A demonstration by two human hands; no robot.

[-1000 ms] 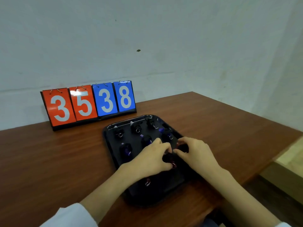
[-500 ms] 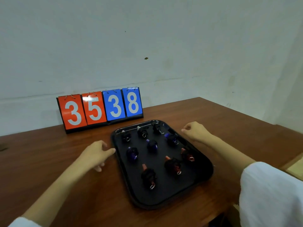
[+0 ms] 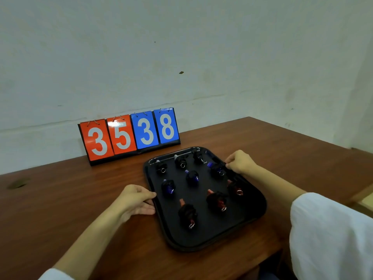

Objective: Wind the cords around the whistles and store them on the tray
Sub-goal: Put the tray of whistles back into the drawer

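A black tray (image 3: pixel 203 236) lies on the brown wooden table (image 3: pixel 60 199). Several whistles wrapped in black cord sit on it in three rows: pale ones at the back (image 3: pixel 181 161), blue ones in the middle (image 3: pixel 191 176) and red ones at the front (image 3: pixel 187 214). My left hand (image 3: pixel 137 201) grips the tray's left rim, thumb on top. At the far right rim, beside a blue whistle (image 3: pixel 217 168), my right hand (image 3: pixel 239 161) pinches the edge with curled fingers.
A flip scoreboard (image 3: pixel 129 136) reading 35 in red and 38 in blue stands behind the tray against the white wall. The table's right edge (image 3: pixel 323 142) runs diagonally past my right arm. My white sleeve (image 3: pixel 333 235) fills the lower right.
Both hands left the whistles at the tray's middle, swung out to either side, and now hold its left and right rims. The view has risen slightly.
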